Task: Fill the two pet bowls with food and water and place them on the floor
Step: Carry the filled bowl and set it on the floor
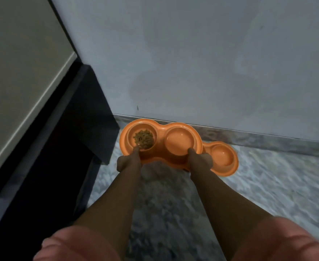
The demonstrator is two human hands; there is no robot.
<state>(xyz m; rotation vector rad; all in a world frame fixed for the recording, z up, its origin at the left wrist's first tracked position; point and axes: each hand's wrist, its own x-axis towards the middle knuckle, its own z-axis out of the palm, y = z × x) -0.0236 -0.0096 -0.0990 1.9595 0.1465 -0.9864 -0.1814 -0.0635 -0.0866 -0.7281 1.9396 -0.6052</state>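
An orange double pet bowl [161, 129] is held out in front of me above the floor, near the wall. Its left cup holds brown kibble [143, 138]; its right cup [179, 142] looks glossy, and I cannot tell whether water is in it. My left hand [128, 162] grips the near rim by the kibble cup, thumb on top. My right hand [200, 159] grips the near rim by the right cup. A second orange double bowl [222, 159] lies on the floor behind and to the right, partly hidden by the first.
A grey wall [211, 63] with a marbled skirting [258, 138] stands straight ahead. The floor [277, 185] is grey marbled stone. A dark cabinet base [75, 129] under a pale counter side [19, 72] fills the left. Pink sleeves [79, 245] show at the bottom.
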